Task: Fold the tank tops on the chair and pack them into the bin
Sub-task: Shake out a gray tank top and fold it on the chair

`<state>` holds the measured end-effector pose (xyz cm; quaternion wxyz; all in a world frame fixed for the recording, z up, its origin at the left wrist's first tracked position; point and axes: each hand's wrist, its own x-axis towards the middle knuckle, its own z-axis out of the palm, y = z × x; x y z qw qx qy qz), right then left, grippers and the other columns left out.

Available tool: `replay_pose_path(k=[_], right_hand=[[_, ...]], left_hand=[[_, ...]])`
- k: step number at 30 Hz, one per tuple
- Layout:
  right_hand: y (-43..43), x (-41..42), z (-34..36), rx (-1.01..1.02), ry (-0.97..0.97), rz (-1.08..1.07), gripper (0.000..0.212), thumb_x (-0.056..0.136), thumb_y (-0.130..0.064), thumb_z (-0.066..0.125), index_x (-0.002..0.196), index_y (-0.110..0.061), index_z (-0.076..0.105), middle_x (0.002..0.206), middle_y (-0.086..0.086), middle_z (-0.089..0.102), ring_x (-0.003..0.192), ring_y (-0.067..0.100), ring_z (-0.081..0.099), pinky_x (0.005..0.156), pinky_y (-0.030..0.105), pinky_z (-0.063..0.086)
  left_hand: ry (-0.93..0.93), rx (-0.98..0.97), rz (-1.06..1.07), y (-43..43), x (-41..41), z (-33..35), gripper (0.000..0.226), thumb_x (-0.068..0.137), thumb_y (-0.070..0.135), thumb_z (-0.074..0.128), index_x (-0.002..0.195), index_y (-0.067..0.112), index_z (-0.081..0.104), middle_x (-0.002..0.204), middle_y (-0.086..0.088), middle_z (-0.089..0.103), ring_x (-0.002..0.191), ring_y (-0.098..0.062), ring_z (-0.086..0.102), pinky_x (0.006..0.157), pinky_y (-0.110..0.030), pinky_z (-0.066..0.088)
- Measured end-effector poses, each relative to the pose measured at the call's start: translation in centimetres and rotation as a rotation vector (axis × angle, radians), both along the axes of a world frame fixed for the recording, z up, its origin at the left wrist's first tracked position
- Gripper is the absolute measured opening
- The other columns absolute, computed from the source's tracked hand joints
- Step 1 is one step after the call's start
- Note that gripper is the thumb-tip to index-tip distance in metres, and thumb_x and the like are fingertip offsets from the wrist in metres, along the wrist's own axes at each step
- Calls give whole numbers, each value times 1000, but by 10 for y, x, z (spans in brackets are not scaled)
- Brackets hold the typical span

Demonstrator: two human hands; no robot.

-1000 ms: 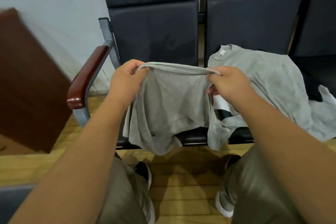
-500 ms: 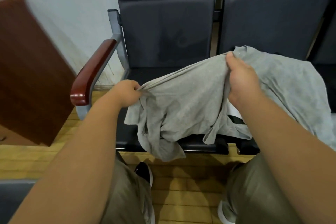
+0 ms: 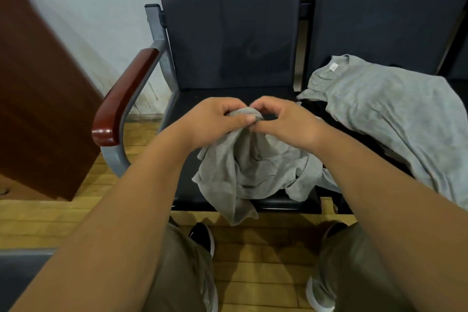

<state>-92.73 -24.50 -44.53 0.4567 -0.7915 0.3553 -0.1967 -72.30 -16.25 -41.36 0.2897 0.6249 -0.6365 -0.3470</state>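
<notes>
Fingers point(image 3: 224, 106) of left hand point(image 3: 212, 123) and right hand point(image 3: 287, 123), spread wide a moment before, met pinching the tank top point(image 3: 253, 172) by its edge over the chair point(image 3: 228, 40); I judged folding barely begun.

Waiting-room setting: row of linked dark padded seats point(image 3: 228, 40) across top of frame, wood-capped metal armrest point(image 3: 121, 99) at left, yellow wood-strip floor point(image 3: 260, 256) below.

two grey tank tops point(image 3: 249, 172) point(image 3: 395, 111), two hands point(image 3: 212, 121) point(image 3: 288, 124), one wooden armrest point(image 3: 124, 96), two shoes point(image 3: 201, 235) point(image 3: 314, 294)
</notes>
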Motion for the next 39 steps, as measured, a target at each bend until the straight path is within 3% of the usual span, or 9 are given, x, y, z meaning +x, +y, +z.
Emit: replay_pose_path(k=[2, 4, 7, 9, 16, 21, 27, 33, 39], right_hand=[[2, -4, 5, 25, -32, -50, 8, 95, -31, 78, 101, -25, 76, 92, 1, 76, 74, 4, 65, 67, 20, 51], [1, -9, 8, 26, -13, -82, 12, 95, -34, 78, 96, -22, 77, 85, 3, 76, 67, 7, 60, 62, 23, 50], [-2, -15, 8, -2, -2, -183, 15, 95, -40, 75, 93, -26, 74, 94, 10, 77, 77, 25, 70, 75, 50, 60], [-9, -20, 5, -27, -21, -307, 16, 95, -40, 71, 91, -25, 72, 94, 5, 76, 85, 25, 73, 82, 50, 60], [-17, -36, -4, -67, 239, -286, 25, 94, -50, 70, 94, -25, 70, 88, -6, 71, 83, 16, 67, 72, 32, 53], [7, -20, -1, -26, 155, -36, 76, 85, -54, 84, 151, -41, 48, 140, -19, 53, 123, -1, 53, 103, 27, 48], [16, -1, -5, 4, -174, -184, 9, 99, -35, 71, 108, -38, 74, 101, -5, 77, 99, 20, 73, 96, 51, 59], [7, -6, 0, -17, -194, -302, 18, 106, -31, 61, 101, -34, 79, 91, -10, 78, 84, 6, 72, 89, 40, 62], [-4, -19, 11, -153, -240, -497, 22, 106, -38, 58, 98, -29, 75, 91, -4, 75, 89, 14, 71, 87, 39, 60]], left_hand=[[-22, 23, 18, -1, 6, 1, 15, 91, 42, 83, 104, 39, 78, 100, 11, 77, 95, -7, 73, 84, -26, 59], [-182, 65, 29, -2, 17, 1, 28, 87, 35, 86, 111, 41, 72, 102, 14, 73, 94, -6, 70, 78, -24, 54], [-435, 151, 35, 2, 32, -3, 38, 88, 18, 77, 118, 38, 65, 105, 15, 66, 95, -10, 64, 72, -28, 50], [-446, 143, 73, 4, 42, -6, 34, 89, 15, 73, 114, 37, 67, 102, 12, 67, 93, -13, 66, 74, -30, 52], [93, -27, 245, -4, 31, -14, 12, 103, 29, 69, 96, 26, 78, 94, 10, 79, 88, -10, 72, 88, -31, 58], [282, -38, 274, -11, -3, -15, 32, 105, 45, 64, 87, 19, 69, 76, 0, 63, 72, -16, 55, 72, -37, 47], [250, -2, 215, -13, -19, -12, 35, 104, 47, 65, 95, 14, 72, 79, 2, 68, 73, -12, 61, 72, -33, 52], [180, 87, 140, -12, -11, -12, 36, 90, 62, 77, 101, 28, 75, 95, 7, 78, 87, -13, 74, 83, -36, 60], [-162, 205, -33, -9, -3, -21, 38, 81, 38, 90, 112, 32, 68, 108, 12, 76, 97, -7, 74, 85, -34, 62]])
